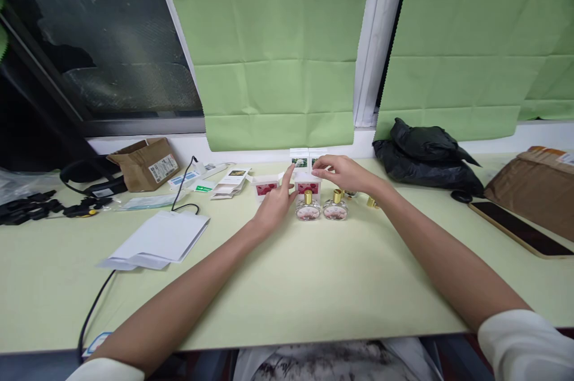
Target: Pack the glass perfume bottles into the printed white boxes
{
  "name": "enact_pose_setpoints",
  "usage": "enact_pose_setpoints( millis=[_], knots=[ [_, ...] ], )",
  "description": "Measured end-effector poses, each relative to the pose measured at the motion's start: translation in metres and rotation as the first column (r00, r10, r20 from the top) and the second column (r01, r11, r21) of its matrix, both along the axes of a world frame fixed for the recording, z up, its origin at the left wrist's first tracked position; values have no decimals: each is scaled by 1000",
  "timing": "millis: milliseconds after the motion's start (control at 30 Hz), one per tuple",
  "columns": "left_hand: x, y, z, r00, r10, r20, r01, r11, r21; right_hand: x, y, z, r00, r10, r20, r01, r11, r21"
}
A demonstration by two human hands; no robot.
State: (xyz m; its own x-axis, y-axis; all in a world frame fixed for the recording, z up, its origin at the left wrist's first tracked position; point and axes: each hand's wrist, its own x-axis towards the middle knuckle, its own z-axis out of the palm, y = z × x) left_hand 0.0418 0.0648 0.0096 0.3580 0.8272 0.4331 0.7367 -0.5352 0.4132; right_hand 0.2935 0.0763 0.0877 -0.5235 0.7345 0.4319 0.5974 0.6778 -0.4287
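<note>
My left hand [277, 200] is open, its index finger stretched up along the left side of a small white box with a red flower picture [307, 185]. My right hand [339, 171] hovers at the upper right of that box, fingers curved and apart; whether it touches the box I cannot tell. Two white boxes with green pictures, a left one [299, 161] and a right one [317, 159], stand just behind. Another red-pictured box [266, 189] is left of my left hand. In front stand two clear perfume bottles with gold caps, one left [308, 209] and one right [335, 209].
More gold-capped bottles [372, 203] sit partly behind my right forearm. To the left lie flat cartons [230, 183], white folded paper [159, 237], a black cable and a brown box [144, 164]. A black plastic bag [426, 159], a phone [520, 228] and a brown parcel [533, 186] are right.
</note>
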Motion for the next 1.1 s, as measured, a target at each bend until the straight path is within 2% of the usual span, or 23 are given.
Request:
enact_pose_setpoints(
  millis=[167,233,267,333,400,433,500,533,567,633,733,767,833,900,1100],
  knots=[
    [-6,-17,19,995,36,-96,-22,990,143,3,-1,2,1000,-16,-20,17,998,55],
    [-16,-22,32,995,60,-83,-35,959,282,5,-2,5,999,-31,-39,35,995,97],
    [-24,-24,39,995,85,-44,-62,923,379,6,-4,6,998,-40,-51,46,991,126],
    [-44,-24,54,989,138,62,-149,833,532,7,-8,9,995,-54,-80,69,978,198],
    [-72,-24,67,971,215,103,-235,781,579,7,-17,10,990,-59,-126,93,955,282],
    [-89,-24,71,957,278,77,-271,775,571,6,-23,10,986,-59,-154,107,940,324],
    [-124,-29,73,910,411,-53,-339,811,476,5,-37,7,978,-56,-200,133,907,399],
    [-141,-34,72,871,473,-136,-391,833,391,4,-46,4,975,-52,-215,142,894,426],
    [-156,-41,68,806,546,-228,-473,826,306,3,-54,0,975,-39,-219,136,883,450],
    [-182,-58,56,625,651,-431,-655,737,165,0,-70,-10,980,0,-197,99,865,491],
    [-200,-82,33,461,672,-579,-740,652,168,-5,-88,-28,990,71,-122,3,854,521],
    [-201,-88,26,439,669,-600,-729,655,197,-7,-91,-34,991,83,-102,-17,850,526],
    [-200,-95,15,422,665,-616,-712,664,229,-10,-95,-45,992,100,-78,-43,845,533],
    [-197,-96,9,439,654,-615,-703,677,218,-13,-96,-53,990,123,-64,-71,847,527],
    [-186,-89,5,542,618,-569,-698,709,105,-18,-98,-65,989,147,0,-133,896,424]
  ],
)
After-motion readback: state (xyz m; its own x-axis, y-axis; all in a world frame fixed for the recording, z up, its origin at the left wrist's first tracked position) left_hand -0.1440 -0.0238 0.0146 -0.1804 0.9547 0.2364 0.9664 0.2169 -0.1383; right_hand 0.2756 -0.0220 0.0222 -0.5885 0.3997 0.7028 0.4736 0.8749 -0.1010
